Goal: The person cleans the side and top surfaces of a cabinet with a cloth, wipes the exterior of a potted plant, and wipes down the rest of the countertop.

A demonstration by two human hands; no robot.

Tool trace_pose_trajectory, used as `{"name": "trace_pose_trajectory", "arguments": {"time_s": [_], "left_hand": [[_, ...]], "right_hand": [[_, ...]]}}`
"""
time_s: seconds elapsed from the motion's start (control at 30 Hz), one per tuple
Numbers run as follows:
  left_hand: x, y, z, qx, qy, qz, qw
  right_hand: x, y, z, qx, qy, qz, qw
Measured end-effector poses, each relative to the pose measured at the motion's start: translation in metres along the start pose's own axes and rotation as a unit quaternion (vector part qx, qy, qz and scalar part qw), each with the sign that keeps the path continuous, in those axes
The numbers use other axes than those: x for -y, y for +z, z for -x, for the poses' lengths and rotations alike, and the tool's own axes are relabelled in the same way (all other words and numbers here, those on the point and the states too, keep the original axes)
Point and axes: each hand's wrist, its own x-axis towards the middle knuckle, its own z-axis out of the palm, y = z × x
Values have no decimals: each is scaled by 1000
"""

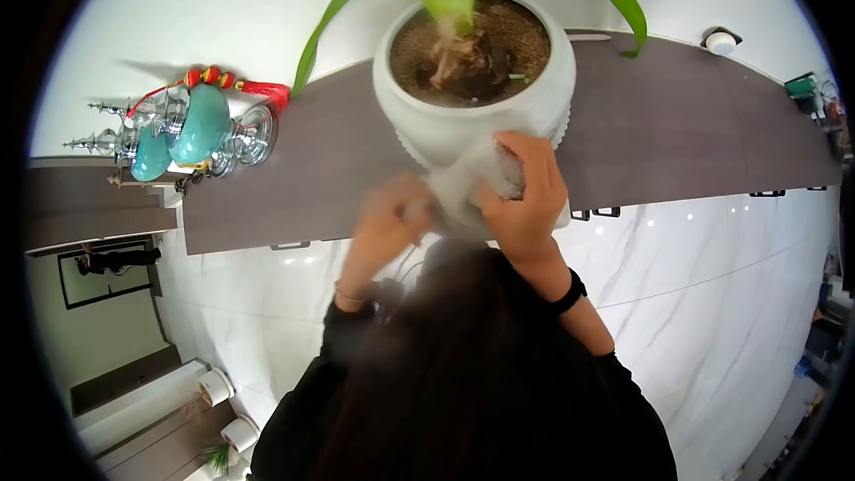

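Note:
A bunched, whitish cloth [463,191] is in front of the white flower pot [472,134]; its exact material is hard to make out. My right hand [527,200] grips it from the right, fingers curled and close to the pot's front wall. At the cloth's left side is my left hand [392,218], blurred by motion, with its fingers curled in at the cloth's edge. Soil fills the pot, and a green plant [450,13] with long arching leaves grows from a brown bulb in the middle.
The pot stands on a long brown cabinet top [677,125] against a white wall. To the left are turquoise and silver ornaments [200,125] with a red tassel [265,93]. A small white round object [721,43] sits at the back right. Pale marble floor [686,303] lies below.

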Motion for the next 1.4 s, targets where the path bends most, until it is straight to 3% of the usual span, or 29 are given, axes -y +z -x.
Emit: {"name": "trace_pose_trajectory", "arguments": {"time_s": [0.1,0.17,0.27,0.37,0.47,0.63,0.77,0.87,0.93,1.07,1.23,1.4], "left_hand": [[1,-46,-14,-152,84,19,985],[-29,-60,-29,-237,163,-146,947],[-18,-53,-72,-272,304,-180,895],[-8,-33,-72,-302,290,-215,882],[-6,-15,-44,-252,158,-150,943],[45,0,-22,-172,156,-137,963],[24,-10,-12,-224,280,-113,926],[8,-12,-14,-233,358,-110,898],[2,-10,-22,-226,377,-135,888],[26,-1,-34,-213,343,-146,903],[47,24,-22,-144,277,-147,938],[24,44,-26,-138,344,-118,921]], "right_hand": [[11,25,-11,-21,-81,34,996],[25,41,-38,-37,-153,119,980],[32,79,-57,-45,-179,137,973],[38,91,-40,-46,-171,152,972],[25,85,-1,-30,-158,177,971],[7,80,50,-41,-112,239,964],[18,54,27,-89,-92,238,963],[34,44,-17,-189,50,192,962],[19,41,-17,-199,50,149,967],[-1,38,13,-192,34,173,965],[-27,29,50,-164,177,102,965],[-31,-3,1,-149,150,115,971]]}}
